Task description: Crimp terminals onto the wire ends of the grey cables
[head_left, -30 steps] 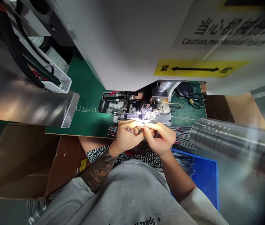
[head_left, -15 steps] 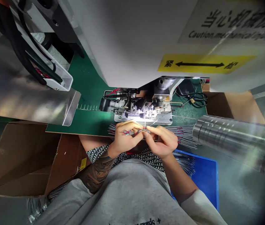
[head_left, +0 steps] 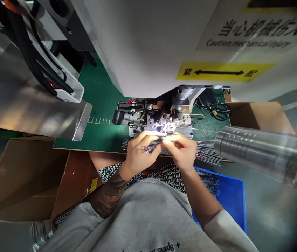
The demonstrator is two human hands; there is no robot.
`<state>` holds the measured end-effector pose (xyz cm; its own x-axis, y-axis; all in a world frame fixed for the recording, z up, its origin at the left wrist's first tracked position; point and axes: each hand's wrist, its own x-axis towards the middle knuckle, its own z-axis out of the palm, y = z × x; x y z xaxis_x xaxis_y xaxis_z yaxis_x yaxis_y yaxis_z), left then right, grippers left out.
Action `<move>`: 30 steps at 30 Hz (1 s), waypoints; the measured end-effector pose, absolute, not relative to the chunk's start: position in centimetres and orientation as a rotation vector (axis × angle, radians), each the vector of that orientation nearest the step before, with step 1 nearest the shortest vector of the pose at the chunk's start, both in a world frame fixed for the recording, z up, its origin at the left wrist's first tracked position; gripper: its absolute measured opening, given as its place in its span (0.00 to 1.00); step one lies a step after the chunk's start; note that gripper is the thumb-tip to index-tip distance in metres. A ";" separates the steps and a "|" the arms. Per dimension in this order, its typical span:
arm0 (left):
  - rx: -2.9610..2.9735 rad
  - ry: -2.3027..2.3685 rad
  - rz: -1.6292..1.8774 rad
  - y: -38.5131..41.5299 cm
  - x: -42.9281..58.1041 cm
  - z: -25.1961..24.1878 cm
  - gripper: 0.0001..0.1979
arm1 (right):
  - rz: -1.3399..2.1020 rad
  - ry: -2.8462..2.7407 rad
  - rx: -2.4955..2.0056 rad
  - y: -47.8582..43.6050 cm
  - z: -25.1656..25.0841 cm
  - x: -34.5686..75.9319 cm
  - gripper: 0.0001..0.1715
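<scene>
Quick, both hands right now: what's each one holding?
left hand: closed on a small bundle of wires.
right hand: pinched shut on a single wire, at the lit press.

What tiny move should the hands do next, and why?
Probably ease the wire forward into the lit press: the right hand pinches it right in front, while the left hand grips the wire bundle.

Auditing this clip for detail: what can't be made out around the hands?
Head view:
- single wire in the right hand: tip too small, washed out by lamp glare.
- wire bundle in the left hand: mostly covered by that hand.
- blue bin: partly hidden by the right forearm.
</scene>
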<state>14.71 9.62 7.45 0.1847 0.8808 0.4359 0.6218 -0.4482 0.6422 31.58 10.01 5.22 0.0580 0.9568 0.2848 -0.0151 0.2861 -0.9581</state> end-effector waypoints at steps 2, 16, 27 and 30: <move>2.155 1.491 1.033 9.2 14.4 7.7 0.07 | 0.960 -1.235 -1.013 10.1 4.9 31.7 0.03; 1.648 1.377 1.170 9.6 14.1 6.8 0.10 | 1.104 -1.067 -1.067 10.2 4.2 32.0 0.14; 1.492 1.361 1.254 10.1 15.8 6.6 0.09 | 1.130 -1.085 -1.070 10.7 6.0 31.9 0.11; 1.545 1.354 1.263 10.2 15.5 6.6 0.08 | 1.092 -1.105 -1.124 10.9 6.1 31.7 0.10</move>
<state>15.49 10.21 6.57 -0.0290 0.9770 0.2112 0.2780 -0.1950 0.9406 31.72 10.94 6.11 0.1206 0.9882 0.0946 -0.0835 0.1050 -0.9910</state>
